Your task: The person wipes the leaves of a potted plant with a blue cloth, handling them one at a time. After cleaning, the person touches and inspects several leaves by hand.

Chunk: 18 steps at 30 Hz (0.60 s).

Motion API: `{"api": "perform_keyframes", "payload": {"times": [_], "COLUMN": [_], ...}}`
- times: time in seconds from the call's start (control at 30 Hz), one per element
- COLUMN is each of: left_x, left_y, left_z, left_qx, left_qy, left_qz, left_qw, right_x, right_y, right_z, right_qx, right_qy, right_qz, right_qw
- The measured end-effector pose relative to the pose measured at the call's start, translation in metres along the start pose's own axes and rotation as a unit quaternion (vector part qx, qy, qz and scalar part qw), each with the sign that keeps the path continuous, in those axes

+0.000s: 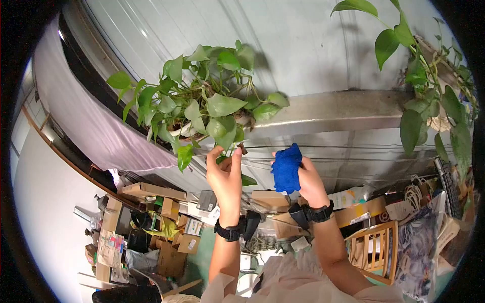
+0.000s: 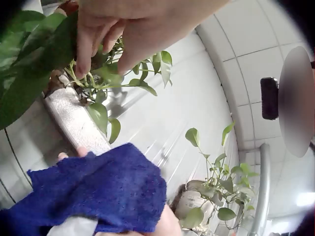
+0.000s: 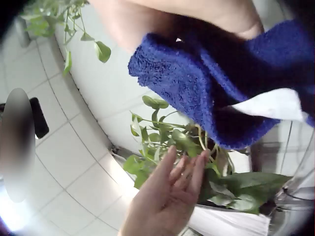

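In the head view, the left hand [image 1: 225, 184] reaches up under the leafy potted plant [image 1: 222, 106], its fingers and thumb apart beside the lower leaves. Green leaves and stems [image 2: 106, 73] show around its fingertips in the left wrist view; whether they touch is hard to tell. The right hand [image 1: 312, 186] grips a bunched blue cloth [image 1: 287, 169] just below the metal ledge [image 1: 333, 112]. A white tag [image 3: 273, 104] hangs from the cloth in the right wrist view. Leaves hide most of the pot.
Another trailing plant [image 1: 411, 121] hangs at the far right of the ledge. Thin wires [image 1: 353, 147] run below the ledge. A pink curtain [image 1: 96, 116] is at the left. Cardboard boxes [image 1: 172, 260] and a wooden rack [image 1: 374, 250] stand lower down.
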<state>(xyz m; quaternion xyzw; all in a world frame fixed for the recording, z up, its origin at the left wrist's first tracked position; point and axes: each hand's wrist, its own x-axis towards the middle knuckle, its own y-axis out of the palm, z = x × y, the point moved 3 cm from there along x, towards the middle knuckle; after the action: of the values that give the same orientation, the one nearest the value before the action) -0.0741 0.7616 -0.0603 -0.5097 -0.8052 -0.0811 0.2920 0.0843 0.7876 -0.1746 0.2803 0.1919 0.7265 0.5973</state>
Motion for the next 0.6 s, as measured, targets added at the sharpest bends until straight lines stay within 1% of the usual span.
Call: {"api": "perform_keyframes", "payload": {"times": [0.03,0.1,0.2,0.23,0.27,0.37,0.47,0.57,0.6], "left_x": [0.001,0.004,0.004,0.005,0.006,0.008,0.006,0.005,0.004], "left_y": [0.003,0.009,0.016,0.016,0.017,0.018,0.016,0.013,0.012], "left_z": [0.001,0.003,-0.004,-0.003,-0.003,0.003,0.007,0.01,0.011], "left_qx": [-0.033,-0.102,-0.162,-0.158,-0.153,-0.154,-0.156,-0.165,-0.17], "left_qy": [-0.005,-0.013,-0.075,-0.069,-0.063,-0.058,-0.07,-0.089,-0.095], "left_qz": [0.011,0.034,0.042,0.041,0.04,0.032,0.026,0.028,0.03], "left_qw": [0.999,0.994,0.983,0.984,0.985,0.986,0.985,0.982,0.98], "right_x": [0.002,0.002,0.0,-0.001,-0.002,-0.008,-0.016,-0.018,-0.019], "right_y": [-0.004,-0.009,-0.013,-0.015,-0.019,-0.026,-0.03,-0.035,-0.031], "right_z": [-0.007,-0.011,-0.013,-0.017,-0.023,-0.028,-0.025,-0.029,-0.025], "right_qx": [-0.031,-0.097,-0.181,-0.204,-0.197,-0.222,-0.19,-0.091,-0.04], "right_qy": [0.005,0.017,0.03,0.034,0.038,0.045,0.049,0.03,0.029], "right_qz": [-0.021,-0.017,-0.011,-0.009,-0.029,-0.044,-0.067,-0.103,-0.101], "right_qw": [0.999,0.995,0.983,0.978,0.979,0.973,0.978,0.99,0.994]}}
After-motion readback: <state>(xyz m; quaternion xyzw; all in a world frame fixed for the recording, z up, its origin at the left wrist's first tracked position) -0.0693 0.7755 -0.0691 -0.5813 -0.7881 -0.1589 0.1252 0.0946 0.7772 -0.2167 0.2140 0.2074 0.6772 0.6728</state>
